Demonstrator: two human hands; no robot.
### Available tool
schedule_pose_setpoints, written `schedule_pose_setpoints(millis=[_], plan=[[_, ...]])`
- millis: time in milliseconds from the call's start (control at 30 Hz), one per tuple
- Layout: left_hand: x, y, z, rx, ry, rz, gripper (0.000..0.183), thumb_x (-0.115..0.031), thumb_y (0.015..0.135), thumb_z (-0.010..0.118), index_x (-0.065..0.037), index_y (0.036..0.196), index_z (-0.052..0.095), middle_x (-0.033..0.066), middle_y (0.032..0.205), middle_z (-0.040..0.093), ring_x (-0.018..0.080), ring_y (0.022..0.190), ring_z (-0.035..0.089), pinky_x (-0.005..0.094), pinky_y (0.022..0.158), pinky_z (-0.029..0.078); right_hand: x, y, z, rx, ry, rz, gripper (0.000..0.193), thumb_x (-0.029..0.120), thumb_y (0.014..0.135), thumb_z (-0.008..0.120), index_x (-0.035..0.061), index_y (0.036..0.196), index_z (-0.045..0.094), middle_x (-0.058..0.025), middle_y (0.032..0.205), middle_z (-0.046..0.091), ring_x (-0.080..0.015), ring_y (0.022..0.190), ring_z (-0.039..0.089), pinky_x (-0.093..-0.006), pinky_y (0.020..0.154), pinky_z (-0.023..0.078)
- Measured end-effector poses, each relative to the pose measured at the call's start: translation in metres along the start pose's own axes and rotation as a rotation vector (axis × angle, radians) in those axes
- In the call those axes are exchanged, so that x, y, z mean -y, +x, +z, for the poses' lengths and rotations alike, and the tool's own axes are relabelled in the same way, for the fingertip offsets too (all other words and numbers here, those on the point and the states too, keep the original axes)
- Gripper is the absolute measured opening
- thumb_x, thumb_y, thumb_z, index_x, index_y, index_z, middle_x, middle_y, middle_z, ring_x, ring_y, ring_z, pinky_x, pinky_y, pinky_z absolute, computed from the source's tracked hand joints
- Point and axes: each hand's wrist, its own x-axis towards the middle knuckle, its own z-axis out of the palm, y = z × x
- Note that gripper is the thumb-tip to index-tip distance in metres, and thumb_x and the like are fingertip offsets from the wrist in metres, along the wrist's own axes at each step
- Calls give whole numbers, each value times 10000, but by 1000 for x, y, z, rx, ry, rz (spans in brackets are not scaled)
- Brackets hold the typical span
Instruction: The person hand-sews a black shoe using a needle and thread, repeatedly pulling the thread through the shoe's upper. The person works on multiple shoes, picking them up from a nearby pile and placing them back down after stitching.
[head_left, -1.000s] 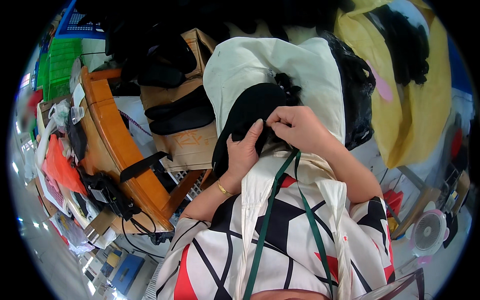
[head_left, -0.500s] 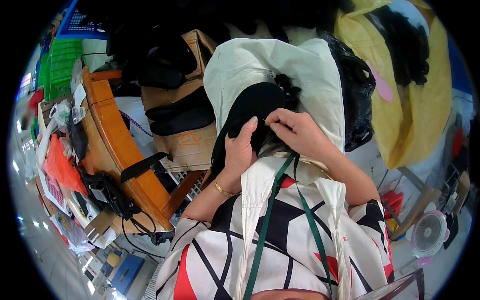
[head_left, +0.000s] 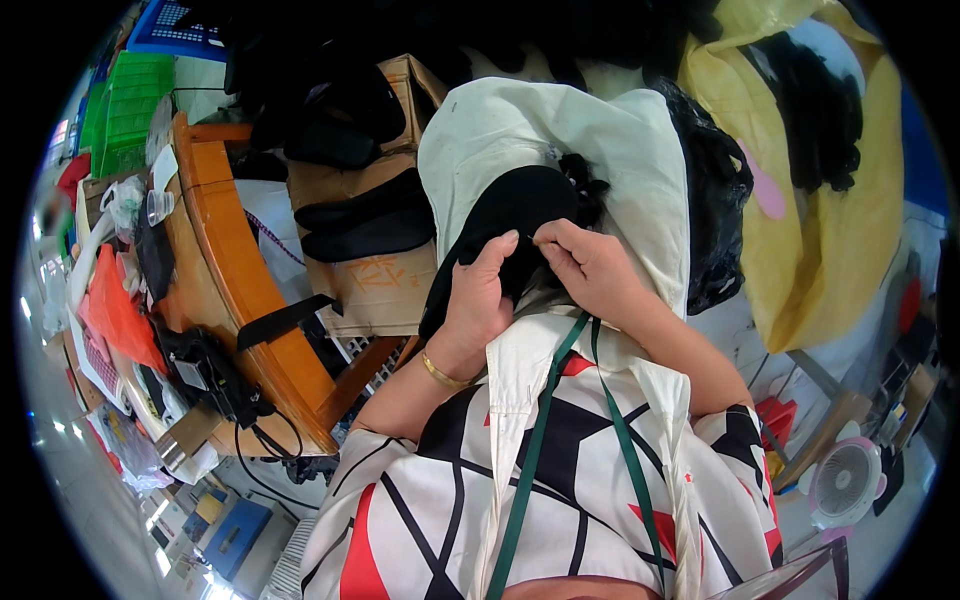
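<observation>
Centrally, the black sole-shaped piece (head_left: 520, 195) lies above the person's lap, tilted against white cloth (head_left: 640, 190). The left hand (head_left: 480, 292) grips its near part, thumb raised along the upper face; the other fingers are largely hidden behind the piece. The right hand (head_left: 592, 262) is just beside the thumb, its thumb and forefinger pinched together at the piece's right edge; anything between them is too small to identify. At left, similar black soles (head_left: 370, 236) rest on a cardboard box (head_left: 378, 300); at right stand a black plastic bag (head_left: 715, 200) and a yellow sack (head_left: 825, 270).
</observation>
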Motion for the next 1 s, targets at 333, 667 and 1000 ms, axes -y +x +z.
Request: schedule_pose_setpoints(millis=[333,667,1000], plan=[[9,-16,6,77,561,383,188,-143,971,621,18,1030,696,16,955,704,89,853,631,250,777,498,37,11,0,41,279,342,155,71,924,582,50,1059,510,-162,726,624,-350,671,639,-393,614,504],[3,-18,4,214,889,483,166,-123,900,726,22,826,692,44,718,687,67,621,504,277,551,438,43,-5,-18,-184,-300,-206,65,123,865,682,105,905,635,-73,842,588,-301,706,617,-378,605,506],[-71,8,81,783,2071,451,248,-225,788,771,-14,878,678,184,858,657,356,847,644,427,735,506,23,-20,-41,-187,1019,123,184,274,1043,526,94,1038,489,-91,911,692,-121,580,627,-214,510,517]])
